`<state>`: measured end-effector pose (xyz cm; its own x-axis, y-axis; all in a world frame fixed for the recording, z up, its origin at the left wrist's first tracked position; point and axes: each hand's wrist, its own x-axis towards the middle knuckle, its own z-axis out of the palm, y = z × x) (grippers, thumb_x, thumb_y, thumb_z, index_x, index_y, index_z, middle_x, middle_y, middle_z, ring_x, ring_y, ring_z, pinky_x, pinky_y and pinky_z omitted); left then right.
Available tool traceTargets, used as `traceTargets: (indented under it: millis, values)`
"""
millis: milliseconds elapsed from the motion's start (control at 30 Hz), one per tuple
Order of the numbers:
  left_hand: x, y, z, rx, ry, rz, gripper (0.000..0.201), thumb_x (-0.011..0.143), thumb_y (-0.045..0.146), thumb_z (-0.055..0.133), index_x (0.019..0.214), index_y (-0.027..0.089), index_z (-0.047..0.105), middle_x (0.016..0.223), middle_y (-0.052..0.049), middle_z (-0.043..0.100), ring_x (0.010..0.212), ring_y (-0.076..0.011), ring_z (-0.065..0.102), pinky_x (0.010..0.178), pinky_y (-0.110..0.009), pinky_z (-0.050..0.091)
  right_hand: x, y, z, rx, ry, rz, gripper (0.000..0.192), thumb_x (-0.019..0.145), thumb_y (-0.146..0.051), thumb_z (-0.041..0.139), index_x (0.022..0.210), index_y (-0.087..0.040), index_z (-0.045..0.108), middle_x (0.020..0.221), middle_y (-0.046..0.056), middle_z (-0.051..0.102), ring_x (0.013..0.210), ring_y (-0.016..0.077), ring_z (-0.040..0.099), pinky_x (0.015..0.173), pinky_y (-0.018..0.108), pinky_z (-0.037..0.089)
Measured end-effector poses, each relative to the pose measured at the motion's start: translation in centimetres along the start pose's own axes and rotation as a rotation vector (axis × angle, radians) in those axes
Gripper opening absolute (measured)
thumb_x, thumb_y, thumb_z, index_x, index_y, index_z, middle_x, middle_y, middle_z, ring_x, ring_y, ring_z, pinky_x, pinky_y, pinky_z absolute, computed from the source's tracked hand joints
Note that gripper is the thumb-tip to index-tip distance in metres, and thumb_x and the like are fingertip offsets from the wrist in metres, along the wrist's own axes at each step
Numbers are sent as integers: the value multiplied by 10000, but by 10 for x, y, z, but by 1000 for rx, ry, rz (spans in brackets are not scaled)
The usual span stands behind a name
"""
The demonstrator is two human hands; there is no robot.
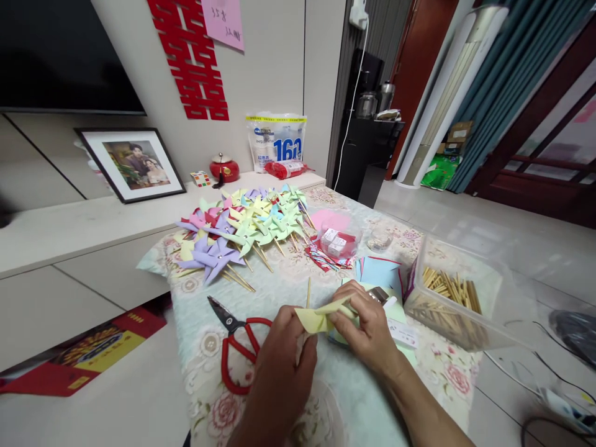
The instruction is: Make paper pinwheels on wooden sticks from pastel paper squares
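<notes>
Over the near part of the table, my left hand [291, 351] and my right hand [365, 323] hold a pale yellow paper pinwheel [311, 320] between them. My left fingers are closed around its left side. My right fingers and thumb pinch its right side, where the paper is folded over. A thin wooden stick [309, 292] stands up behind the paper; whether it is joined to it is hidden. Red-handled scissors [239, 341] lie partly open beside my left hand. Light blue paper squares [379, 276] and a small white box [403, 333] lie beyond and beside my right hand.
Several finished pinwheels [254, 223] are heaped at the back left on the flowered tablecloth [270, 298]. At the right edge stands a clear plastic bin [447, 323] with wooden sticks. A red-and-clear packet [338, 242] sits on striped paper strips [321, 257] behind my hands.
</notes>
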<state>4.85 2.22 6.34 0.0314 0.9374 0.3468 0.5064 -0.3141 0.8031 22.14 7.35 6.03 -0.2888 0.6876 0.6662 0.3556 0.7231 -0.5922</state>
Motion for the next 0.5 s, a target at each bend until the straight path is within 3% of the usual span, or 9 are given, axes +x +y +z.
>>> traceTargets:
  millis: [167,333,500]
  values:
    - [2,-1,-7,-213,-169,-279,103,782,276,650,828,191,686,795,-15,593,709,-177,566,633,-288,432,-3,1,0,220,-103,299,98,865,-263,647,799,-198,615,763,11,621,727,166,576,657,265,434]
    - [4,0,5,-669,-142,-537,299,636,303,781,859,152,651,726,-8,661,627,-136,566,589,-245,413,-5,5,1,474,-147,475,110,794,-260,686,797,-195,597,767,-13,592,703,143,536,640,243,423]
    - [7,1,13,-614,-145,-577,322,648,375,794,778,166,587,493,61,545,425,-81,417,439,-209,310,-4,7,1,577,-168,553,133,741,-220,705,840,-185,624,799,-3,629,728,146,558,643,242,429]
